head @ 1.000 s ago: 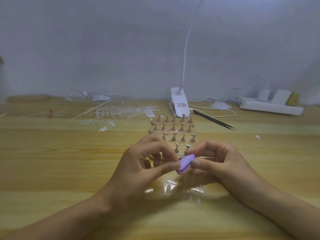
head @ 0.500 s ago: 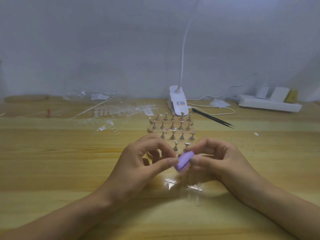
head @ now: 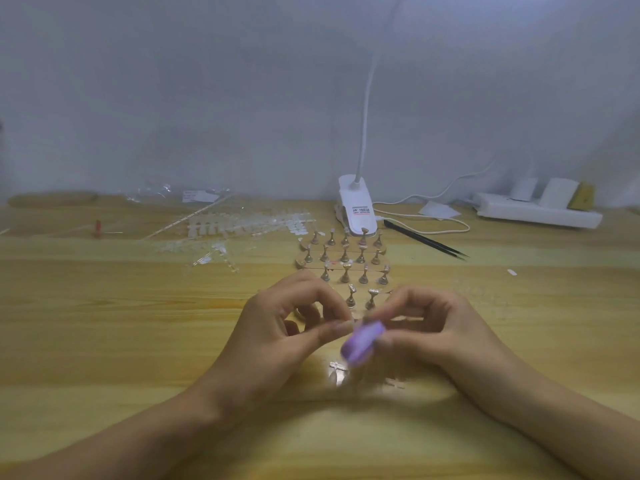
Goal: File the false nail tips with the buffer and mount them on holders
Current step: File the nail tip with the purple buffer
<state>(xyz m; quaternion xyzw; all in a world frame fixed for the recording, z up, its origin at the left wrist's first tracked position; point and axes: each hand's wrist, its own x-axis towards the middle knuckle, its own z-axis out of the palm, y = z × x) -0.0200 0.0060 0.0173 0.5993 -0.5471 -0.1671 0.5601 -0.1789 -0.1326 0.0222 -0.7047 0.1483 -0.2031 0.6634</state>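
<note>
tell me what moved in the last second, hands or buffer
The purple buffer, gripped by the right hand, has stroked slightly down and tipped steeper, blurred in motion. The left hand keeps pinching the nail tip against it. Nothing was taken or let go; the holders and lamp base stayed put.

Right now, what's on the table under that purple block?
A few clear nail tips lie on the wooden table below the purple buffer. The right hand hides anything further right.
</note>
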